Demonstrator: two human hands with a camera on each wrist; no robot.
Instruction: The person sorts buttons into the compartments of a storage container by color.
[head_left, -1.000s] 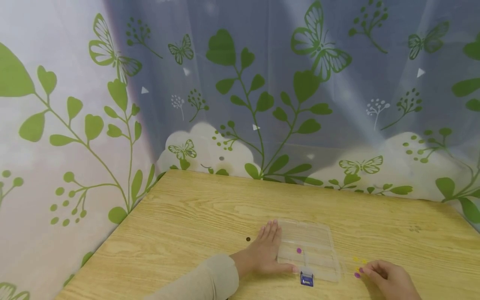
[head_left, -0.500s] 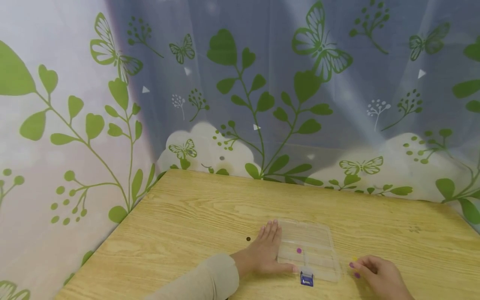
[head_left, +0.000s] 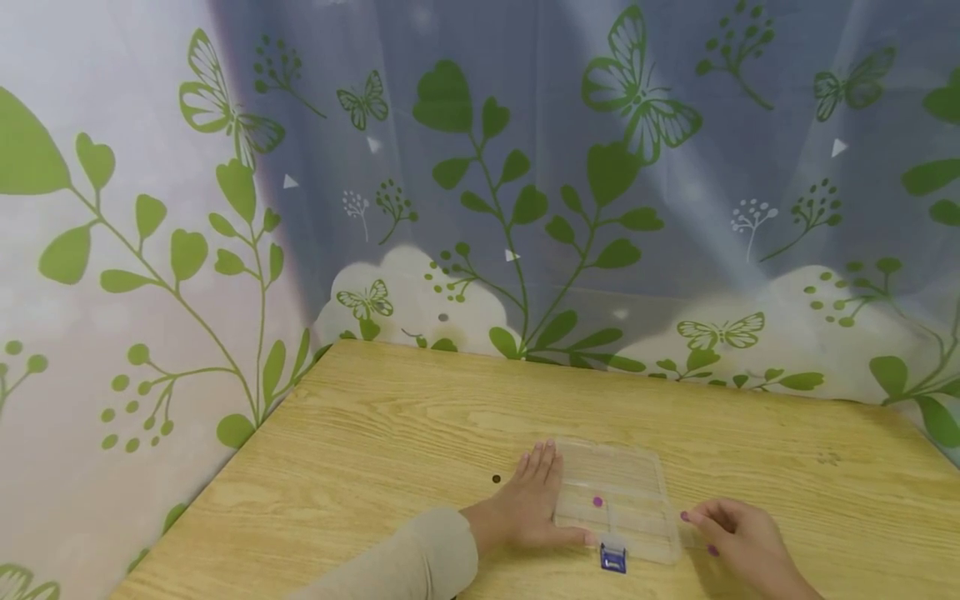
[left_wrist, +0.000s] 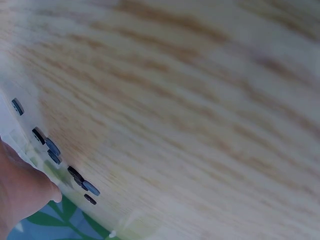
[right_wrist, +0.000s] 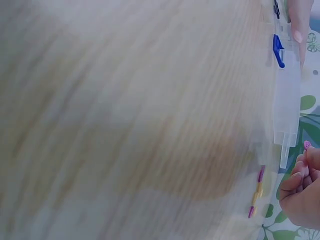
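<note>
- Head view. Clear compartment box [head_left: 630, 468], flat on wooden table [head_left: 390, 433], between the two hands; blue latch [head_left: 612, 557] at its near edge.
- Left hand [head_left: 527, 507], cuffed in a pale sleeve [head_left: 442, 546]. Fingers straight and side by side along the box's left edge, thumb spread toward the latch; presumably so laid to keep the light box from sliding.
- Right hand [head_left: 742, 533], off the box's right side. Thumb and fingertip pinched on one purple disc [head_left: 685, 516]; a tip grip suits so small a piece and leaves most of it exposed.
- Inside the box: one magenta disc [head_left: 597, 502]. On the table below the right hand: a loose purple disc [head_left: 713, 550]. Left of the left hand: a dark disc [head_left: 497, 479].
- Left wrist view. Cluster of dark discs [left_wrist: 76, 174] on the table, some touching; part of a hand at the edge, its finger spacing impossible to tell.
- Right wrist view. Pinch confirmed, disc at the fingertips; yellow pieces [right_wrist: 258, 191] lie on the table nearby, within easy reach, it seems.
</note>
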